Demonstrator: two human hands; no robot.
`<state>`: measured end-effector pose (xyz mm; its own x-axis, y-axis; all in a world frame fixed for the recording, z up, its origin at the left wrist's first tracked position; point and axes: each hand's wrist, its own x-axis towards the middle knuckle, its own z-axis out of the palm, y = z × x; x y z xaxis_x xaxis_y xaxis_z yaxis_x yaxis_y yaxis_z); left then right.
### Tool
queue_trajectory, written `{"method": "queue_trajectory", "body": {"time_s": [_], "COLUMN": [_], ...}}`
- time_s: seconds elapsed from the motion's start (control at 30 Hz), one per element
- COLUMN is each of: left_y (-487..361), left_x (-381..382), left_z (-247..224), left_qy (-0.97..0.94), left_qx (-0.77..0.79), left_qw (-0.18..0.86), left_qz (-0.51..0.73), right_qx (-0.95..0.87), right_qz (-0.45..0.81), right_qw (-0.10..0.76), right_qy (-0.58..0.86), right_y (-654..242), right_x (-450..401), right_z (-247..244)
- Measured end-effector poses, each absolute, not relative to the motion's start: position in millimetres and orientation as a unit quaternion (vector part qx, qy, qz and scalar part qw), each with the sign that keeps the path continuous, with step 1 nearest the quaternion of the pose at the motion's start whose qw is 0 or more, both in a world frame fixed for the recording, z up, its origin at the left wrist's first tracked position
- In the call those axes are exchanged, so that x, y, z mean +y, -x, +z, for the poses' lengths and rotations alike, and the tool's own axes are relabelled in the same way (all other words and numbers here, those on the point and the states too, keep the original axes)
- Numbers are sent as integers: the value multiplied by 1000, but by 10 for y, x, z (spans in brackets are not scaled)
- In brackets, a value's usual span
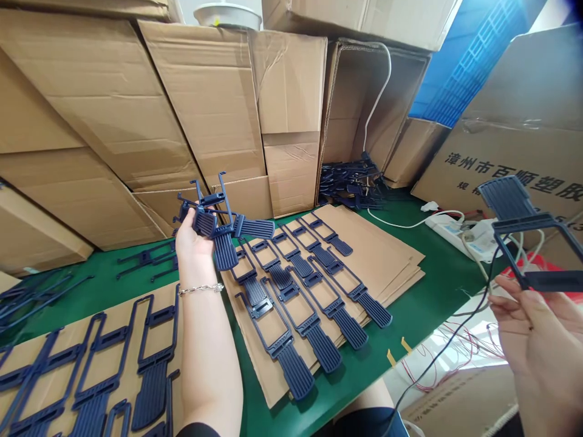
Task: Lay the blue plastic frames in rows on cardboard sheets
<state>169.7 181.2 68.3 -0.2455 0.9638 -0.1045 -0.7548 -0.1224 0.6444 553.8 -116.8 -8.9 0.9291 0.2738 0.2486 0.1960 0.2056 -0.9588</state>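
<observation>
Several dark blue plastic frames with ribbed paddles (226, 250) are bunched in my left hand (189, 233), which is closed round them above the table. At the right edge my right hand (537, 328) pinches one more dark blue plastic frame (519, 221) by its lower bar, its ribbed paddle pointing up. Between the hands, similar frames (319, 328) lie in two rows on stacked cardboard sheets (385, 243). More of them (152, 388) rest on another cardboard sheet (125, 321) left of my forearm. The fingers of my left hand are partly hidden by the pieces.
Cardboard boxes (204, 91) line the back of the green table (401, 209). An open box (359, 91) has a heap of dark blue pieces (348, 182) at its mouth. A power strip (460, 233) with cables sits at the right. Thin red wires (437, 358) lie below the table edge.
</observation>
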Motion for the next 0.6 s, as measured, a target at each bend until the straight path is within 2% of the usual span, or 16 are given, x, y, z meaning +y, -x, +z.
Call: {"method": "queue_trajectory", "body": {"time_s": [0.37,0.6], "left_y": [-1646,-1619], "left_x": [1854,1863], "left_z": [603,598], "left_qy": [-173,-137], "left_qx": [301,314], "left_qw": [601,626], "left_qz": [720,700], "right_qx": [-75,-152], "right_qz": [212,187], "right_qw": [756,757], "right_qy": [615,607], "right_y": [-5739,-5845], "right_x": [-1072,-768], "right_z": [-129,-59]}}
